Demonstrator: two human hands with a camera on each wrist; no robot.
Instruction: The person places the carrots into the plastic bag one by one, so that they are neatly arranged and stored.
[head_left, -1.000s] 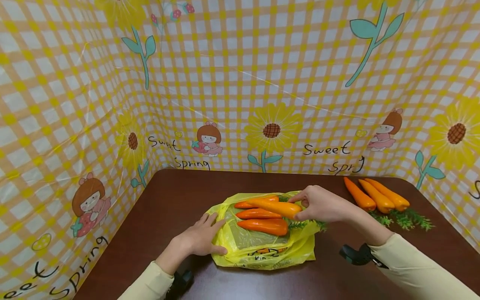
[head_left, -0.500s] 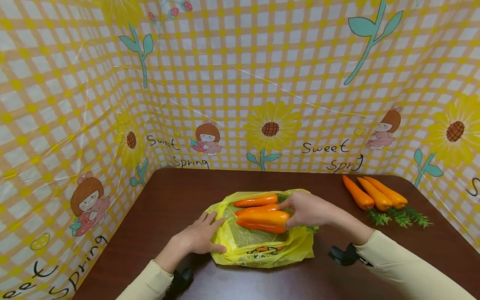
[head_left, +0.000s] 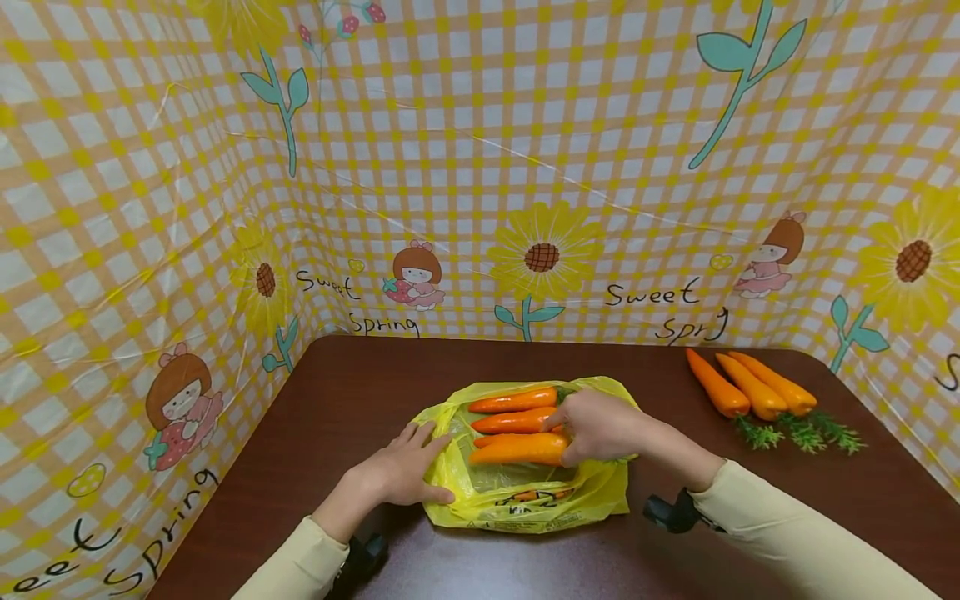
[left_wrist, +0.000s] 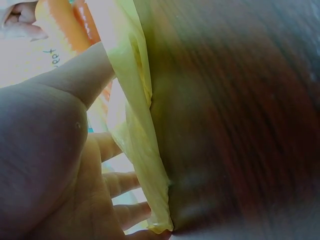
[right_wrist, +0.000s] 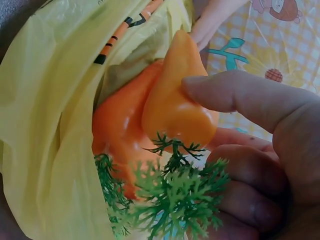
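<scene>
My right hand (head_left: 603, 425) pinches a light orange carrot (head_left: 517, 450) near its leafy end, inside the mouth of a yellow plastic bag (head_left: 525, 521). In the right wrist view, the thumb lies on that carrot, and green fronds (right_wrist: 175, 195) hang from its thick end. It rests against a darker orange carrot (right_wrist: 127, 115). Two more orange carrots, a middle one (head_left: 510, 421) and a rear one (head_left: 513, 400), lie behind it in the bag. My left hand (head_left: 397, 471) rests with fingers spread on the bag's left edge; its thumb and fingertips touch the plastic.
Three carrots (head_left: 761, 392) with green tops (head_left: 802, 433) lie together at the table's back right. The dark brown table (head_left: 352, 383) is closed in at the back and sides by a checked, flower-printed sheet (head_left: 465, 183).
My right hand has brought the light orange carrot down and toward the front of the bag. The front darker carrot is now mostly covered in the head view. My left hand stays put.
</scene>
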